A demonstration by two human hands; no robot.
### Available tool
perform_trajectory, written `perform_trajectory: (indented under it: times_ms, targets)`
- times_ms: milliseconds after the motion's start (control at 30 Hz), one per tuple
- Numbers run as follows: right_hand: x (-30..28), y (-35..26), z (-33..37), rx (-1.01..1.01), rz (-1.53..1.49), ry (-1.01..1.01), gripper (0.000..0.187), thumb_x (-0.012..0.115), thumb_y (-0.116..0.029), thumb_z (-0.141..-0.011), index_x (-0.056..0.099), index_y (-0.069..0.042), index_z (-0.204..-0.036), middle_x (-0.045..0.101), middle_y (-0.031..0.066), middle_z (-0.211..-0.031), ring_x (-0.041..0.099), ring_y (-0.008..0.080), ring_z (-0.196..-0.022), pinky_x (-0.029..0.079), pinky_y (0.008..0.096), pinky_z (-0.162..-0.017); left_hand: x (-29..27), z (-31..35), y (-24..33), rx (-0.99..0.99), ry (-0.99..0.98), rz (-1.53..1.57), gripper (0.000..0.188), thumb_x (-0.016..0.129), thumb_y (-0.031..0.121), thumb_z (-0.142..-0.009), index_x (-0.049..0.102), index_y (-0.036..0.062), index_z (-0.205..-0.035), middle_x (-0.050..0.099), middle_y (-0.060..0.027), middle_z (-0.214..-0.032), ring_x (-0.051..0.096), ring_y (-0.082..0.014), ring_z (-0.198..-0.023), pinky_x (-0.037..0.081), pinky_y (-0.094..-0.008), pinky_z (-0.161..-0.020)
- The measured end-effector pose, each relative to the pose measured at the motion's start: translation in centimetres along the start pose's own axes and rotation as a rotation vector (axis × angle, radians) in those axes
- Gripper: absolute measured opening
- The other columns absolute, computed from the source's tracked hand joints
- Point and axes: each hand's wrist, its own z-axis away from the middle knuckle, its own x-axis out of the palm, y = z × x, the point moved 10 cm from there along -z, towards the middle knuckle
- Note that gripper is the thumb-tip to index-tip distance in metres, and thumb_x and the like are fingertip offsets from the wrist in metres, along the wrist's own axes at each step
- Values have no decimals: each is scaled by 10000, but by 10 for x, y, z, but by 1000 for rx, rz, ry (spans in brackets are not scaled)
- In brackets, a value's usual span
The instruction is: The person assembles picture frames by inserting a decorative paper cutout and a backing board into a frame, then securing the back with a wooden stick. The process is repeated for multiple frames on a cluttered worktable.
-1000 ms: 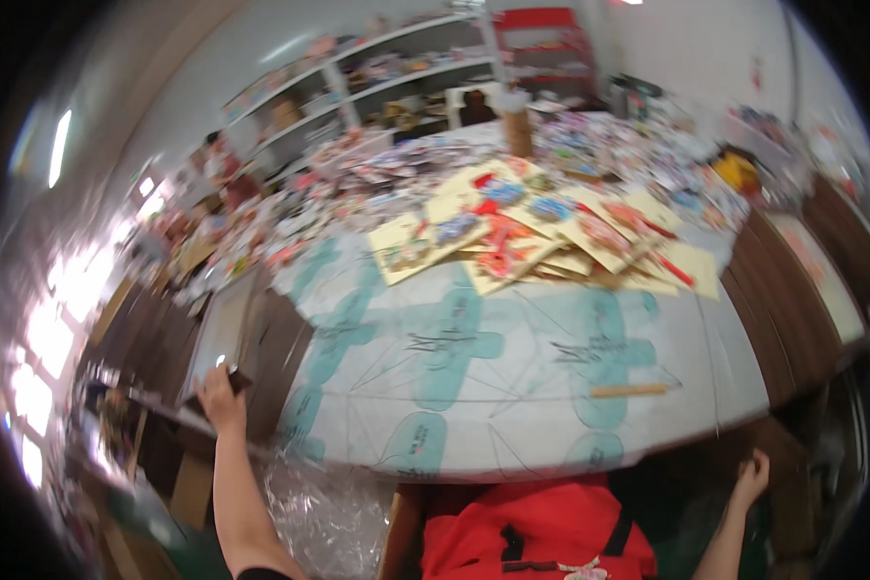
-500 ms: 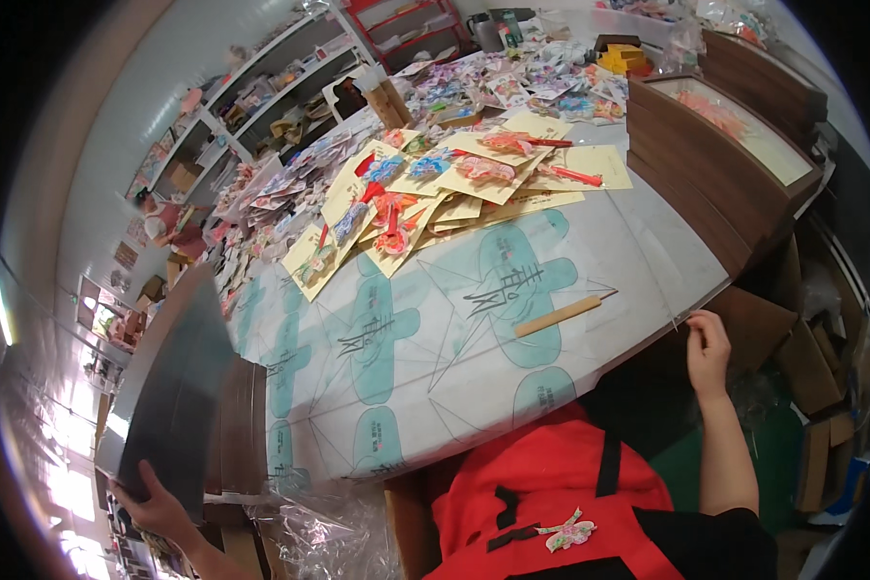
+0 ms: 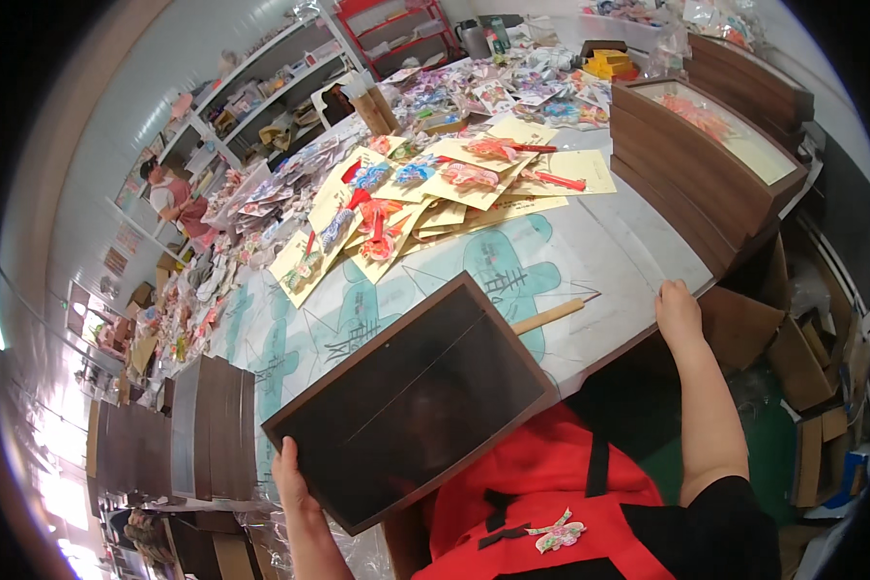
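My left hand (image 3: 295,483) grips the lower left corner of a flat rectangular frame (image 3: 416,406) with a brown wooden rim and a dark, glossy panel. It is tilted above the table's near edge, its lower right corner close to my red apron. Behind its right corner lies a wooden-handled awl (image 3: 551,315) with a thin dark tip, partly covered by the frame. My right hand (image 3: 679,311) is closed at the table's right edge; whatever its fingers pinch, if anything, is too small to tell. Cream cards (image 3: 435,208) with colourful fabric figures and red tassels are heaped farther back.
A printed white and teal sheet (image 3: 590,242) covers the table. Brown frames are stacked at the right (image 3: 686,184) and the near left (image 3: 213,425). Bagged goods crowd the far end. Cardboard boxes (image 3: 744,324) stand below right. A person (image 3: 174,198) is at the far left.
My left hand has brought the frame from the left side over the table in front of me, turning its dark panel into view. My right hand stays near the right edge.
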Motion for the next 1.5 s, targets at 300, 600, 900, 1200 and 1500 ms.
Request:
perform_trajectory:
  times_ms: [300,600,900,1200,1500]
  targets:
    - [-5,32,12,122,-276,135,154,512,-141,-884,579,-10,-927,604,188,-834,619,369,-770,484,421,-689,17,-35,-100,-313,-33,9,446,549,327,-931,551,-65,-1145,631,-120,-1046,615,-201,-881,496,-311,-766]
    - [31,-109,10,-174,-740,-103,264,620,-194,-828,660,-20,-1022,669,202,-868,655,298,-806,493,354,-715,56,-35,-70,11,-154,-226,396,553,124,-888,504,-52,-1239,562,-128,-1191,539,-181,-1053,421,-304,-908]
    - [48,-135,-4,-256,-396,-358,257,686,-237,-749,702,-85,-955,684,141,-854,650,302,-818,496,367,-716,144,76,-35,722,-577,-1248,557,666,248,-794,502,28,-1279,466,-202,-1341,406,-361,-1276,288,-477,-1069]
    - [13,-61,-46,-35,-770,-25,241,585,-250,-876,610,-19,-815,534,31,-633,497,145,-572,392,308,-524,155,55,-44,780,-397,-1206,400,574,161,-869,529,19,-1240,523,-157,-1298,446,-323,-1250,308,-477,-1055]
    - [30,-272,114,-247,-1262,-793,266,450,-183,-973,630,13,-997,591,26,-800,531,89,-735,443,232,-697,165,54,-43,744,-341,-1022,322,492,84,-906,520,5,-1217,555,-172,-1230,485,-339,-1198,337,-476,-1033]
